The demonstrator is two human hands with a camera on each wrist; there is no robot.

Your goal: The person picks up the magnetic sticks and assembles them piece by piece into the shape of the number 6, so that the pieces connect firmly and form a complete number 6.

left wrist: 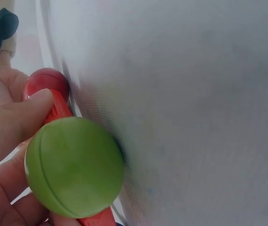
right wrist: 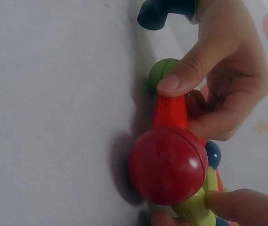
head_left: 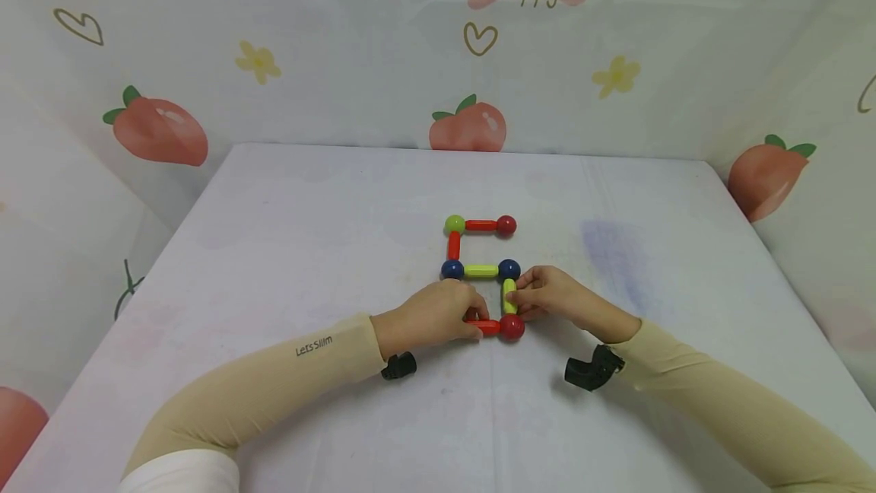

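Observation:
Toy rods and balls are joined into a figure lying on the white table. My left hand (head_left: pixel 438 310) pinches the lower red rod (right wrist: pixel 170 112) between thumb and fingers. That rod runs from a green ball (left wrist: pixel 75 167), hidden under the hand in the head view, to a dark red ball (head_left: pixel 512 327). My right hand (head_left: pixel 557 297) pinches the upright yellow-green rod (head_left: pixel 509 295) between that red ball and a blue ball (head_left: pixel 509 269). In the left wrist view, another red rod (left wrist: pixel 98 219) leaves the green ball, mostly out of sight.
Beyond my hands, a yellow-green rod (head_left: pixel 481 271) links the right blue ball to the left blue ball (head_left: pixel 452 269). A red rod (head_left: pixel 454 246) leads to the far green ball (head_left: pixel 455 225), then another red rod (head_left: pixel 481 225) to a red ball (head_left: pixel 506 225).

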